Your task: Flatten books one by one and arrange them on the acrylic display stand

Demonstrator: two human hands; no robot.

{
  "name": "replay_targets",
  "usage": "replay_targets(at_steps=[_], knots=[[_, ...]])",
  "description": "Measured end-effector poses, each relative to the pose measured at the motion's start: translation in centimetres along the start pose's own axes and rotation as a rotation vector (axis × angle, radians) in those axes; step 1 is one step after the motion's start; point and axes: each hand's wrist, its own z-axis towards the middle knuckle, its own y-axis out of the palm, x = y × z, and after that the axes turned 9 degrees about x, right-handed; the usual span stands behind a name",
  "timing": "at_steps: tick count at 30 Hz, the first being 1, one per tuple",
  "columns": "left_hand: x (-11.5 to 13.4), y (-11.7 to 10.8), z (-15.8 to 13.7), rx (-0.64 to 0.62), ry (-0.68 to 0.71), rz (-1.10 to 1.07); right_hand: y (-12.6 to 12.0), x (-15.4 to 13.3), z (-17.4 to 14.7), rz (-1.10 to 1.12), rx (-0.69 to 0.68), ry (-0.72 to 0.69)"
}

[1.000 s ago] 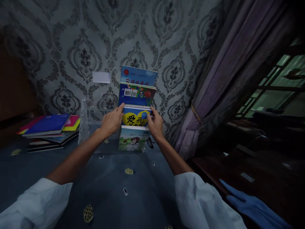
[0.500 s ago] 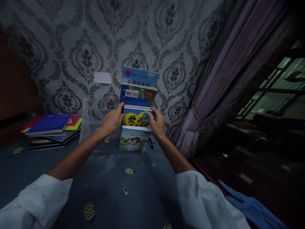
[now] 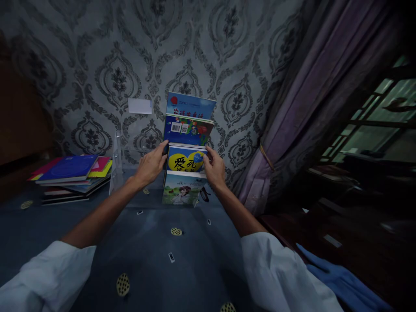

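Observation:
A blue book with yellow hearts [image 3: 178, 161] stands in the middle of several books set in stepped rows. My left hand [image 3: 152, 164] holds its left edge, fingers reaching up toward the top corner. On the other side, my right hand [image 3: 214, 167] grips its upper right edge with bent fingers. In front is a book with a green meadow cover [image 3: 182, 190]. Behind rise a dark blue picture book [image 3: 188, 129] and a light blue book [image 3: 190, 105]. A clear plastic stand [image 3: 117, 167] shows at the left; the books hide much of it.
A loose stack of books [image 3: 69, 169] lies left of the stand. Patterned wallpaper [image 3: 118, 82] rises close behind, with a purple curtain [image 3: 263, 160] at the right. Blue gloves [image 3: 338, 277] lie at the lower right. The table has a dark blue cover [image 3: 146, 255].
Both hands stay at the sides of the blue and yellow book, which has hardly moved. My left hand has shifted very slightly left.

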Motion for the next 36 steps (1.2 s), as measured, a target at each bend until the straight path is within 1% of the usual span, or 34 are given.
replay_targets(at_steps=[3, 10, 15, 17, 20, 23, 25, 27, 29, 31, 36], knots=[[0.0, 0.1, -0.1, 0.024, 0.004, -0.006, 0.0, -0.1, -0.1, 0.021, 0.000, 0.003], [0.3, 0.6, -0.1, 0.050, -0.007, -0.004, 0.0, 0.2, 0.1, -0.014, 0.023, -0.017], [0.3, 0.4, -0.3, 0.028, -0.037, -0.035, 0.0, 0.2, -0.2, 0.046, 0.014, 0.000], [0.1, 0.1, -1.0, 0.027, -0.065, -0.076, -0.5, 0.3, -1.1, 0.081, 0.010, 0.023], [-0.3, 0.0, -3.1, 0.015, -0.105, -0.154, -2.0, 0.5, -3.5, 0.067, 0.010, 0.081], [-0.4, 0.2, -5.8, -0.060, -0.104, -0.202, -3.3, 0.7, -6.6, 0.047, -0.001, 0.141], [-0.3, 0.6, -7.2, -0.114, -0.097, -0.191, -3.5, 0.8, -8.5, 0.062, -0.015, 0.164], [-0.1, 1.2, -8.2, -0.147, -0.094, -0.171, -3.2, 0.9, -9.8, 0.097, -0.056, 0.170], [-0.1, 1.9, -8.4, -0.161, -0.084, -0.149, -2.6, 1.0, -10.5, 0.119, -0.115, 0.160], [-0.1, 2.4, -8.2, -0.173, -0.079, -0.115, -2.0, 1.3, -10.6, 0.099, -0.145, 0.153], [-0.4, 3.1, -6.8, -0.216, -0.115, 0.005, -1.2, 2.2, -9.4, -0.031, -0.126, 0.128]])
